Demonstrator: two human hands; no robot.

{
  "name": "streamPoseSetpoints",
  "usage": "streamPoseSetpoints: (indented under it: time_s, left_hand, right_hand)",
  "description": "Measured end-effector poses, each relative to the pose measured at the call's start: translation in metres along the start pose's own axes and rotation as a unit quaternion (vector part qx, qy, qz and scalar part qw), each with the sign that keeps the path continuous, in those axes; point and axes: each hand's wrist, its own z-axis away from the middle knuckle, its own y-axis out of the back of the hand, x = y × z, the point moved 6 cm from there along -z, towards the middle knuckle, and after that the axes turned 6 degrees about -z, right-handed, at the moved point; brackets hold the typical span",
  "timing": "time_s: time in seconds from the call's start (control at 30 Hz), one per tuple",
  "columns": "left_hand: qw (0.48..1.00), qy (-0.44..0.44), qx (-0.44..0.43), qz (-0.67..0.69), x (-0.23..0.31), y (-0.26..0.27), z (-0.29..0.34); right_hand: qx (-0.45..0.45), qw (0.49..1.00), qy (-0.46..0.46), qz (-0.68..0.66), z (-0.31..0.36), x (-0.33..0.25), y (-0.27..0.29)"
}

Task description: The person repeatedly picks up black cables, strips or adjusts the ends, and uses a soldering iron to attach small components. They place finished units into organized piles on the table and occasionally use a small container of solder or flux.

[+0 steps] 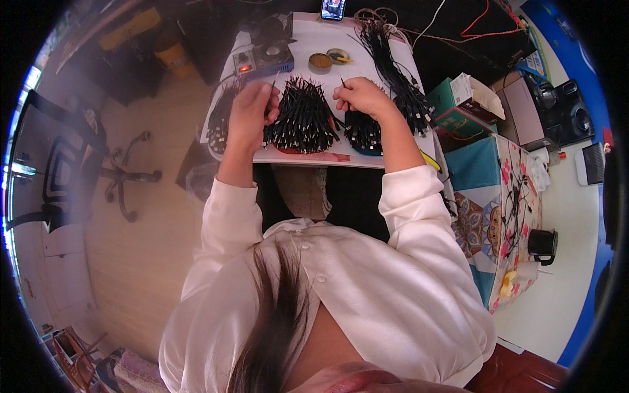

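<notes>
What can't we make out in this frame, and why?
All in the head view:
Left hand: palm hidden by its own back and curled fingers.
Right hand: tip of the thin dark strand it pinches, too small.
Middle bundle: lower cables hidden by those on top.
Tin: brown contents, too small to identify.
Phone: top cut off by the upper edge.

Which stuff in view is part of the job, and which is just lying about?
Likely in the job:
- left hand and right hand, each pinching a thin lead
- middle black cable bundle
- box with red light
- round tin

Likely just lying about:
- swivel chair
- black mug
- green box
</notes>
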Motion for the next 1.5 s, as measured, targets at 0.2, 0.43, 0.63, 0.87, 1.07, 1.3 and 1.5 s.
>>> streamPoseSetpoints:
  time_s: [0.2,0.43,0.63,0.87,1.07,1.3,1.5]
  left_hand:
    - [0.999,0.017,0.009,0.028,-0.006,0.001,0.007]
    - [1.000,0.008,0.013,0.009,-0.006,-0.001,0.014]
    - [1.000,0.015,-0.007,0.025,-0.012,0.000,0.017]
    - [0.999,0.025,-0.007,0.019,-0.018,0.005,0.017]
    - [1.000,0.011,0.006,0.000,-0.020,0.009,0.010]
    - [0.998,0.017,0.005,-0.054,-0.030,0.006,-0.001]
    - [0.998,0.011,0.028,-0.061,-0.036,0.005,-0.007]
  right_hand:
    - [0.008,1.000,0.008,0.007,-0.004,0.006,0.001]
    - [0.043,0.953,0.007,0.301,-0.039,0.013,-0.002]
    - [-0.043,0.964,-0.069,0.254,-0.066,0.019,-0.013]
    - [-0.043,0.976,-0.057,0.207,-0.064,0.018,-0.014]
    - [-0.050,0.980,-0.060,0.183,-0.050,0.009,0.000]
    - [-0.057,0.984,-0.092,0.139,-0.052,0.001,-0.002]
    - [-0.030,0.989,-0.143,-0.025,-0.051,0.007,-0.014]
